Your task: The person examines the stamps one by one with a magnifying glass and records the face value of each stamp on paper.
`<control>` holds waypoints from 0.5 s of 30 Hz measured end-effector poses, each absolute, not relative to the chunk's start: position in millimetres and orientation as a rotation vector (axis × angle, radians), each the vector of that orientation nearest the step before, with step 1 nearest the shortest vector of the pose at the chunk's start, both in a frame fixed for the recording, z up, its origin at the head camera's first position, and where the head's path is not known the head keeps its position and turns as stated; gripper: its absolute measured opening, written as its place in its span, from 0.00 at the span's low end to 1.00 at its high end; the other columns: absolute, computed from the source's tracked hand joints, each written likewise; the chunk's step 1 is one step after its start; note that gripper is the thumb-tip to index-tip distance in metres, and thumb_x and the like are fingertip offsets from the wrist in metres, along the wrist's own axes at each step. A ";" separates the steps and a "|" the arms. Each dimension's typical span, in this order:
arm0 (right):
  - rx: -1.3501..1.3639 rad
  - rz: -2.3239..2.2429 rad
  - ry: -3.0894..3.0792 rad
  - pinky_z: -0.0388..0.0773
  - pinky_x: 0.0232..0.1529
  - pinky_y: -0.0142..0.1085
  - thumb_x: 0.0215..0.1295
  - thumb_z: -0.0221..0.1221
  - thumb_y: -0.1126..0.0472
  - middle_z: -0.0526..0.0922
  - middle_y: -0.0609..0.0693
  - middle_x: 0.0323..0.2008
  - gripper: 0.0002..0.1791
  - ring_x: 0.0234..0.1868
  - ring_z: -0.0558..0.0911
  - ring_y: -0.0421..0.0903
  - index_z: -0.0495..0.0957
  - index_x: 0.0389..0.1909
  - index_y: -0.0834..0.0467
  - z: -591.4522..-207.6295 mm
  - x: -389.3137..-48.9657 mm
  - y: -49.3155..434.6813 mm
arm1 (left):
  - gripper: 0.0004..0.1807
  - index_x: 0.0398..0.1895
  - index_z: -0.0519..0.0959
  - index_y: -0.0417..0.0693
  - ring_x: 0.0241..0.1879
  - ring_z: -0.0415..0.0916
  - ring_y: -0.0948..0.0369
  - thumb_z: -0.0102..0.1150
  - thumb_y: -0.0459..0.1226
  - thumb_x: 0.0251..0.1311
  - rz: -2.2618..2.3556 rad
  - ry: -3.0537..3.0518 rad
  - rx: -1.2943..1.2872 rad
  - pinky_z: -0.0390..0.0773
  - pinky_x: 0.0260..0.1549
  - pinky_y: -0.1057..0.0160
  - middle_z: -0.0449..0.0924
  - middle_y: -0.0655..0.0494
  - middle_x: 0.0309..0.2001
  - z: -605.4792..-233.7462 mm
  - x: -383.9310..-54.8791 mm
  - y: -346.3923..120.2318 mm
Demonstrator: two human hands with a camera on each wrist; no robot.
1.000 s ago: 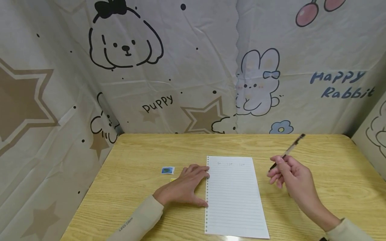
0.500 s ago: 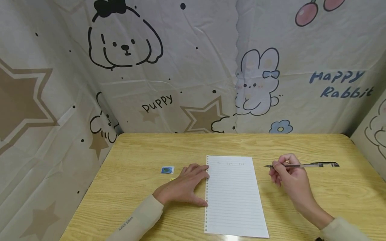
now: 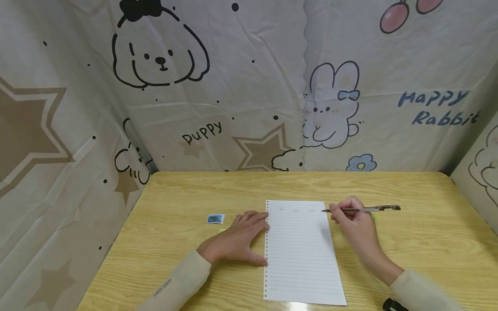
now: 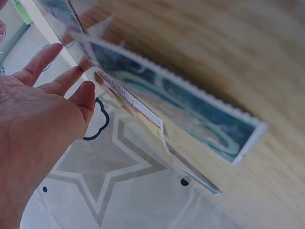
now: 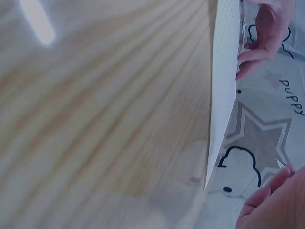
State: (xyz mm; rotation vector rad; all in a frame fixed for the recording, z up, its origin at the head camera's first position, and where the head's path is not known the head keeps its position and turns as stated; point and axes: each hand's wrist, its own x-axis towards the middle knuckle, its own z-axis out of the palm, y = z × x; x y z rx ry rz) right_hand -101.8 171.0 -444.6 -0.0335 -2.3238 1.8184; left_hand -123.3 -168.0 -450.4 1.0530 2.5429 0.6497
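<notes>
A sheet of lined paper (image 3: pixel 299 259) with punched holes down its left side lies on the table, faint writing along its top line. My left hand (image 3: pixel 237 242) rests at that left side, fingers spread and fingertips touching the edge; in the left wrist view the fingers are loosely bent. My right hand (image 3: pixel 355 224) pinches a pen (image 3: pixel 383 208) with a clear barrel and black cap on its back end. The pen points left, its tip at the paper's upper right edge; whether it touches cannot be seen.
A blue stamp (image 3: pixel 215 219) lies left of the left hand, with a yellow piece (image 3: pixel 222 230) mostly hidden behind that hand. Large in the left wrist view is a green stamp (image 4: pixel 176 100). Something yellow-green (image 3: pixel 375 217) shows behind the right hand. Printed cloth (image 3: pixel 249 86) stands behind the table.
My right hand has turned the pen from upright-slanting to nearly level, tip leftward, then moved left to the paper's upper right edge. The left hand and paper have stayed put.
</notes>
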 end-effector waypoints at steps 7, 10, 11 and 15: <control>-0.004 1.831 -2.360 0.80 0.36 0.32 0.79 0.67 0.60 0.87 0.53 0.35 0.11 0.37 0.86 0.47 0.78 0.43 0.65 -442.5 -107.5 144.5 | 0.43 0.69 0.74 0.48 0.81 0.52 0.46 0.82 0.56 0.57 0.629 2.551 1.060 0.54 0.75 0.34 0.56 0.46 0.85 -451.1 -124.0 -167.0; -0.047 1.873 -2.382 0.78 0.35 0.33 0.79 0.67 0.60 0.87 0.54 0.33 0.12 0.36 0.85 0.49 0.77 0.40 0.64 -440.9 -110.2 132.9 | 0.43 0.69 0.74 0.49 0.81 0.52 0.47 0.82 0.57 0.57 0.614 2.556 1.054 0.55 0.75 0.36 0.57 0.47 0.85 -451.8 -123.5 -167.3; -0.065 1.885 -2.390 0.77 0.34 0.33 0.79 0.66 0.60 0.87 0.54 0.33 0.12 0.35 0.84 0.48 0.77 0.40 0.64 -440.6 -111.4 129.9 | 0.42 0.69 0.74 0.49 0.81 0.52 0.47 0.82 0.57 0.57 0.611 2.556 1.053 0.55 0.75 0.36 0.56 0.47 0.85 -451.7 -123.4 -167.5; -0.126 1.962 -2.399 0.73 0.33 0.33 0.79 0.65 0.61 0.86 0.53 0.31 0.11 0.34 0.80 0.47 0.76 0.40 0.64 -440.5 -116.4 119.6 | 0.42 0.68 0.74 0.49 0.80 0.53 0.46 0.82 0.57 0.56 0.617 2.559 1.070 0.57 0.73 0.37 0.57 0.46 0.84 -451.1 -123.5 -167.6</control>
